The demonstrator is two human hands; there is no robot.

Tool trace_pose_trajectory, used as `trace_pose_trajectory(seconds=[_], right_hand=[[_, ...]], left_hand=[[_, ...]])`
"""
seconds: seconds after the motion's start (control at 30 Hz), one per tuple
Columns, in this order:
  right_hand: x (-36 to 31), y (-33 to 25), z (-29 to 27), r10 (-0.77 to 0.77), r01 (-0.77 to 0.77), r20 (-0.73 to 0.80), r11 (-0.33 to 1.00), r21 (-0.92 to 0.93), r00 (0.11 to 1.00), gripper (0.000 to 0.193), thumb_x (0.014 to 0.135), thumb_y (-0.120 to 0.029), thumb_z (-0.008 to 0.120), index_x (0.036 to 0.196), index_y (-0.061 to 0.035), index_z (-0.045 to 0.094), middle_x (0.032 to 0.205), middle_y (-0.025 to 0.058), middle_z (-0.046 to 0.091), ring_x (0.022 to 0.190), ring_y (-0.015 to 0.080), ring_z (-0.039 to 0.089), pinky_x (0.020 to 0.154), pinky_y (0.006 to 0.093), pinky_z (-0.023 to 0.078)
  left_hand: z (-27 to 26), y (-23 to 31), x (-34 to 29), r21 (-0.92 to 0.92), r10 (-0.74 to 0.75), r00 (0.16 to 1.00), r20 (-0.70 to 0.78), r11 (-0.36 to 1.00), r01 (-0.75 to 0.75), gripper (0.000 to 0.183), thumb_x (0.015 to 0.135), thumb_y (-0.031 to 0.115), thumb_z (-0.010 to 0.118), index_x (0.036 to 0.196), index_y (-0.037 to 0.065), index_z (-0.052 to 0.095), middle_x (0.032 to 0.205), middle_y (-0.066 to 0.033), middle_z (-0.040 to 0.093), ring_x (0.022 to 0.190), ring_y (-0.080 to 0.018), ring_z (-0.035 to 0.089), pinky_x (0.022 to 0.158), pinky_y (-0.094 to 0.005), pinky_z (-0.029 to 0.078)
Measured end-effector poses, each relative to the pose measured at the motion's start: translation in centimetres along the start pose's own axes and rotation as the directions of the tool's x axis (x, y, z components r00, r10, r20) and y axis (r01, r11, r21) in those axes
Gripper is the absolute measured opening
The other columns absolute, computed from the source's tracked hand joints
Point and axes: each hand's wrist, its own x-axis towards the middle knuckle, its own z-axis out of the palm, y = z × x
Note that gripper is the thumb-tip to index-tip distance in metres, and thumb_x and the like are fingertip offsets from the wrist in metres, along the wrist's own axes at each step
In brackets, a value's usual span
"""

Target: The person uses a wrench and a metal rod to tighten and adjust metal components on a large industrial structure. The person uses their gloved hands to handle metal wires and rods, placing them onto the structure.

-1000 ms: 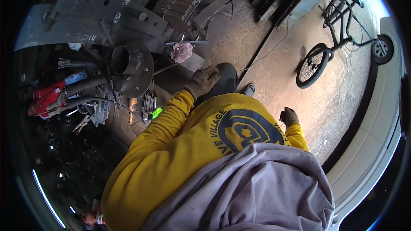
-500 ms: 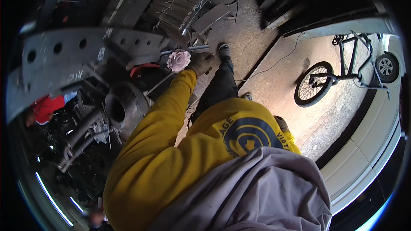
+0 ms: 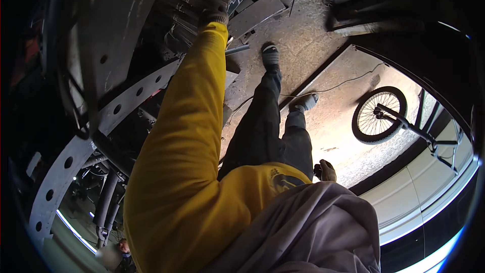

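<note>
My left hand (image 3: 214,16), in a brown work glove, is stretched far forward at the end of a yellow sleeve. It is over the edge of a stack of tied bundles of thin rods (image 3: 189,0). Its fingers are dark and hidden, so I cannot see whether they grip a rod. Low beside my hip is my right hand (image 3: 327,171), gloved too, with its fingers curled; whatever may be inside them is hidden. Between the left forearm and my foot, a grey bar end (image 3: 237,49) sticks out.
A long steel beam with round holes (image 3: 117,109) curves along the left. Ahead lies a flat metal plate (image 3: 257,15). A thin cable (image 3: 343,84) crosses the floor. To the right are a bicycle (image 3: 379,115) and a pale vehicle (image 3: 404,199). Another person (image 3: 124,247) is at lower left.
My left hand has moved forward, away from the crumpled pinkish thing and over the rod bundles. The view has shifted; both my feet now show, and my right hand has come into view.
</note>
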Motion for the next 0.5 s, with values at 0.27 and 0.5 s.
trace_pose_trajectory(seconds=[0.27,0.5], right_hand=[[2.4,-0.6,-2.7,0.063,-0.061,0.011,0.988,-0.144,0.998,0.035,0.095,-0.023,0.063,0.121,0.0002,0.059,0.080,0.0123,0.067,0.061,0.0208,0.063,0.052,0.0334,0.054],[2.3,-2.2,-0.4,0.016,-0.016,-0.002,0.991,-0.133,1.000,0.037,0.095,-0.024,0.064,0.124,-0.0009,0.058,0.083,0.0127,0.068,0.062,0.0210,0.065,0.051,0.0332,0.055]], left_hand=[[6.2,-4.2,9.4,0.321,0.144,0.989,0.031,0.936,-0.147,0.058,0.102,0.050,0.029,0.134,0.012,0.059,0.143,-0.0160,0.053,0.132,-0.0365,0.050,0.111,-0.0474,0.038],[3.2,-0.7,4.4,0.138,0.198,0.980,-0.002,0.971,-0.196,0.053,0.099,0.049,0.037,0.131,0.014,0.061,0.137,-0.0142,0.057,0.125,-0.0359,0.056,0.105,-0.0470,0.043]])
